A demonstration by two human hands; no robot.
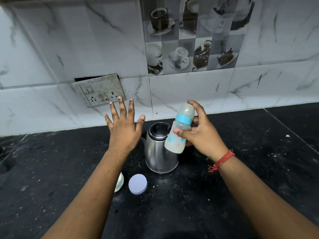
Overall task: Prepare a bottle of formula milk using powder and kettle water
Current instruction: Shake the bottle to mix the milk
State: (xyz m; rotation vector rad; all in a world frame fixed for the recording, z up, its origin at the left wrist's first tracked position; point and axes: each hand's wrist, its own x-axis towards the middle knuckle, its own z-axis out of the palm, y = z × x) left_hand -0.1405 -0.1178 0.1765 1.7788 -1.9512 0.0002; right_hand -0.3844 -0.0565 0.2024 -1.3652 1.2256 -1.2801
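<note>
Gripping the baby bottle (179,129) around its middle, the right hand (202,133) is curling its thumb across the front and its fingers behind, with the forefinger reaching over the capped top. It is holding the bottle in the air above the steel kettle (159,149), which is standing near the back edge of the dark bench (241,187), close to the tiled wall. The bottle's long axis is tilting, its capped end pointing up and away to the right, its base pointing down toward the person's left. A pale liquid is showing through the cloudy sides, and the blue collar is sitting closed, so the hand is probably shaking the feed to blend it. The left hand (124,128) is hovering with fingers spread wide, holding nothing, likely keeping clear of the kettle. A round lilac lid (137,184) is lying flat beside a white tub (120,182), partly hidden under the left forearm, toward the bench's front.
</note>
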